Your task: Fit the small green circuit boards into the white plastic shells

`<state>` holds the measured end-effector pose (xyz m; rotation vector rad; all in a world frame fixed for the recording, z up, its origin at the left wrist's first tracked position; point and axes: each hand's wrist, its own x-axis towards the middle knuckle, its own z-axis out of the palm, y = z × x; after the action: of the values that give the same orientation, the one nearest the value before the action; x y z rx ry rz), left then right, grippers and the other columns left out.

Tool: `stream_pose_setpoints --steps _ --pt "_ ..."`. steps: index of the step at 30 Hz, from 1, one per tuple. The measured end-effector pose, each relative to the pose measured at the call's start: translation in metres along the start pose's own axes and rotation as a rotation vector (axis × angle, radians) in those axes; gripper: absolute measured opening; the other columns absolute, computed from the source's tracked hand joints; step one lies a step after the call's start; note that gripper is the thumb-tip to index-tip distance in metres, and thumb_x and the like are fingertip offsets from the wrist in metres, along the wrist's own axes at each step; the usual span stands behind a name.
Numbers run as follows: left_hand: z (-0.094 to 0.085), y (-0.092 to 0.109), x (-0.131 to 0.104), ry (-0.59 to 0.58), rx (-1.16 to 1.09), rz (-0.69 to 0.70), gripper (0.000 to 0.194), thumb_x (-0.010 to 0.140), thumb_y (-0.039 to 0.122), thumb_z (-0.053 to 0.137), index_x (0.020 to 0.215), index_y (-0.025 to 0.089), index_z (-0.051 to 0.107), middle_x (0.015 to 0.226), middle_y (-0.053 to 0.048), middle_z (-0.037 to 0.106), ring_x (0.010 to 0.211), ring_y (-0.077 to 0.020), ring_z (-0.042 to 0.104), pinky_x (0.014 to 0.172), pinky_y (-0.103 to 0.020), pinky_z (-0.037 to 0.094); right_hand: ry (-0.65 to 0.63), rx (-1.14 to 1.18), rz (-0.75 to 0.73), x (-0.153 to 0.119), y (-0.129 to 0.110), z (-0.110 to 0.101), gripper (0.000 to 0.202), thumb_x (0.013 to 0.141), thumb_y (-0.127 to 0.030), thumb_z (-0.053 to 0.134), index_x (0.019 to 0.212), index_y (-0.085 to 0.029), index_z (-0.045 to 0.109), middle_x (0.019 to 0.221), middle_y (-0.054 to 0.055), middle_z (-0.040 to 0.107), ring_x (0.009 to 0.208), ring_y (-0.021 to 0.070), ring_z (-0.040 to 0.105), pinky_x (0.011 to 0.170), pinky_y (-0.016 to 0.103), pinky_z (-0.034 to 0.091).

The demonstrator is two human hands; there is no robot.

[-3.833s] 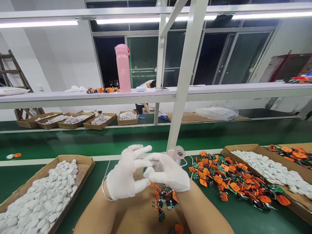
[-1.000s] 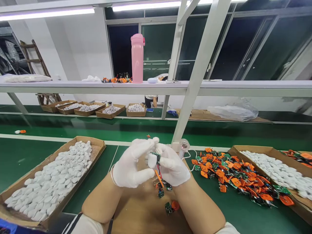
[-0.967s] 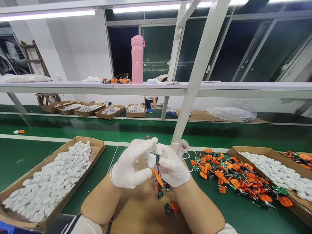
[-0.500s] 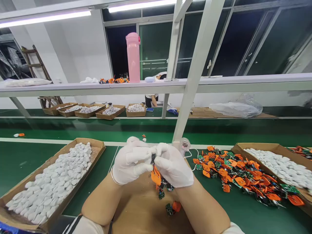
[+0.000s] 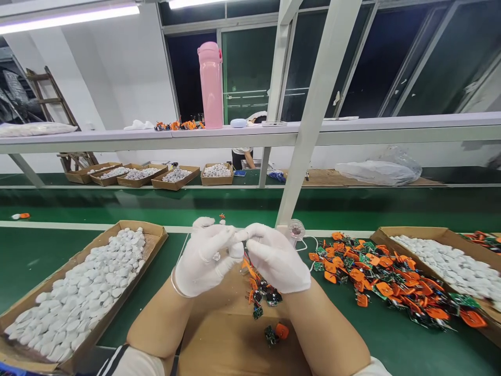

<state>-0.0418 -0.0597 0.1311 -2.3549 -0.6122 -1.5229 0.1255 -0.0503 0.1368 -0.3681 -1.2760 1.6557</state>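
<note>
Both my hands wear white gloves and meet in front of me above a brown cardboard sheet. My left hand and my right hand pinch the same small white plastic shell between their fingertips. Red wires and an orange part hang from under the shell, mostly hidden by my fingers. Below my hands lie a few loose green circuit boards with orange tabs.
A cardboard tray of white shells sits at my left, another tray at my right. A heap of orange-and-green boards lies on the green belt. A white post rises behind my hands; a pink bottle stands on the shelf.
My hands have closed together over the shell and the green board that showed between them a second ago is now covered. The view has shifted slightly.
</note>
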Motion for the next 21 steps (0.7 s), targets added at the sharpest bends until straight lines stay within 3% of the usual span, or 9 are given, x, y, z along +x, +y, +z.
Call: stream_pose_setpoints --steps 5,11,16,21 --pt "-0.002 0.007 0.006 0.008 0.115 0.007 0.042 0.088 0.019 0.061 0.126 0.029 0.046 0.079 0.003 0.07 0.081 -0.0153 0.064 0.088 -0.036 0.038 -0.077 -0.312 0.035 -0.002 -0.015 0.002 0.024 0.067 -0.031 0.08 0.078 -0.016 0.065 0.072 0.001 0.061 0.072 0.0156 0.055 0.069 0.03 0.046" --pt "-0.008 0.004 0.005 -0.142 0.04 0.026 0.029 0.085 0.039 0.066 0.11 0.025 0.061 0.106 -0.009 0.065 0.097 -0.0223 0.06 0.088 -0.041 0.045 -0.256 -0.413 0.146 -0.005 -0.017 -0.001 0.02 0.07 -0.028 0.073 0.064 -0.014 0.058 0.064 -0.001 0.054 0.064 0.0127 0.047 0.06 0.027 0.039" --pt "-0.01 0.001 0.005 -0.133 -0.025 0.08 0.016 0.08 0.039 0.07 0.085 0.025 0.066 0.1 -0.005 0.068 0.094 -0.0208 0.057 0.089 -0.041 0.045 -0.359 -0.579 0.197 -0.004 -0.014 -0.007 0.026 0.071 -0.034 0.072 0.064 -0.015 0.056 0.064 -0.001 0.051 0.063 0.012 0.043 0.058 0.026 0.037" --pt "-0.008 0.001 0.003 -0.153 0.057 0.099 0.012 0.077 0.031 0.069 0.068 0.024 0.064 0.096 -0.002 0.07 0.092 -0.0194 0.056 0.092 -0.04 0.043 -0.446 -0.725 0.106 -0.002 -0.017 -0.009 0.026 0.071 -0.033 0.072 0.069 -0.017 0.052 0.066 -0.003 0.047 0.066 0.0123 0.042 0.062 0.026 0.04"
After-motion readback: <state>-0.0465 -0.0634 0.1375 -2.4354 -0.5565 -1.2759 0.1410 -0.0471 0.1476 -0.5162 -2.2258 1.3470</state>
